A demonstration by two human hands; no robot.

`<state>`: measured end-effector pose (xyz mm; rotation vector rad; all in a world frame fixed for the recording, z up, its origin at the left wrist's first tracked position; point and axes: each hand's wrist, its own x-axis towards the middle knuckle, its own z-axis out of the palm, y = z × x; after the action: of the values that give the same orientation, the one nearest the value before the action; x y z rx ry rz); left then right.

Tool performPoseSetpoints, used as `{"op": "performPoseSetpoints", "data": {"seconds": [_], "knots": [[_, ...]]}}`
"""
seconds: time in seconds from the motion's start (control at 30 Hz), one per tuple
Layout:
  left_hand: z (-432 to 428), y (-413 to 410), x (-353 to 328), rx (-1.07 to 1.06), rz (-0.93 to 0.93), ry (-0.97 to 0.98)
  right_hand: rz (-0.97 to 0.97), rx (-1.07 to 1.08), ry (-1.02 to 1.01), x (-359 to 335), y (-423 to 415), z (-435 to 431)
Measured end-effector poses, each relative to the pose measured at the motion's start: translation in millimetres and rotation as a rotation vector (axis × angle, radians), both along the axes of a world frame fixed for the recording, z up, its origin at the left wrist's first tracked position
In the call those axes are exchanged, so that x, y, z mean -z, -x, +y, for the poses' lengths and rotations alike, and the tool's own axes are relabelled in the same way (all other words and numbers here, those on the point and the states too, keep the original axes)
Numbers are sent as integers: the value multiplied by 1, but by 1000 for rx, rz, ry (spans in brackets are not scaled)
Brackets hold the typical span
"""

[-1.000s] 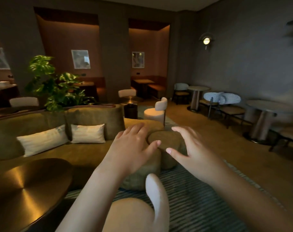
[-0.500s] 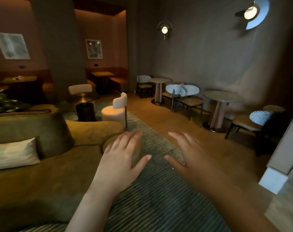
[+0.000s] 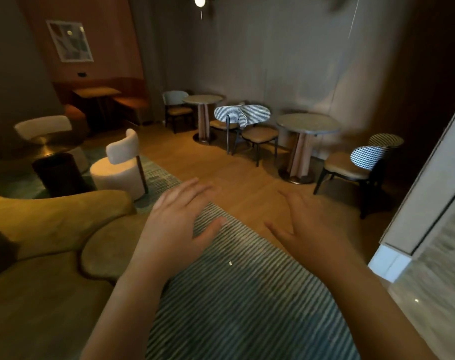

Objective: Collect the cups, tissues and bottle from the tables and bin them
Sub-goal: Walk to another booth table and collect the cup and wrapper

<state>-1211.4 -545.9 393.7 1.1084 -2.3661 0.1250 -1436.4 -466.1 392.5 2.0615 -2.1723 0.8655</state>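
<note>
Head view: The left hand (image 3: 177, 229) and the right hand (image 3: 309, 229) are both held out in front, palms down, a little apart. The fingers are spread wide and flat. Neither hand holds anything or touches anything.

Under the hands is a striped rug (image 3: 242, 307). Its far edge runs slantwise, just past the fingertips. Beyond that edge is a strip of bare wood floor (image 3: 247, 183), wide and open, that leads to the seats by the wall.

On the left, the round edge of a yellow sofa (image 3: 47, 222) comes right up beside the left arm. On the right, a pale pillar (image 3: 429, 203) stands close, with a sharp corner.

Two round counters stand by the far wall: the near round counter (image 3: 308, 123) and the far round counter (image 3: 203, 98). Checked chairs (image 3: 255, 115) sit between them. I cannot tell if any cup, tissue or bottle is on top; they are too far and blurry.

A tiny pale speck (image 3: 230, 263) lies on the rug between the arms.

A framed picture (image 3: 70, 41) hangs on the wall, too blurry to read.
</note>
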Motion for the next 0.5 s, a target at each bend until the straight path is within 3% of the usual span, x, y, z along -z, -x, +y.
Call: {"op": "performPoseSetpoints", "data": {"seconds": [0.23,0.5], "knots": [[-140,99,-5,-133,37,-103,15,-85,17,-21,122,-158],[-303,137,10,-314,8,-115,-7,-145,18,-5,176,-368]]}}
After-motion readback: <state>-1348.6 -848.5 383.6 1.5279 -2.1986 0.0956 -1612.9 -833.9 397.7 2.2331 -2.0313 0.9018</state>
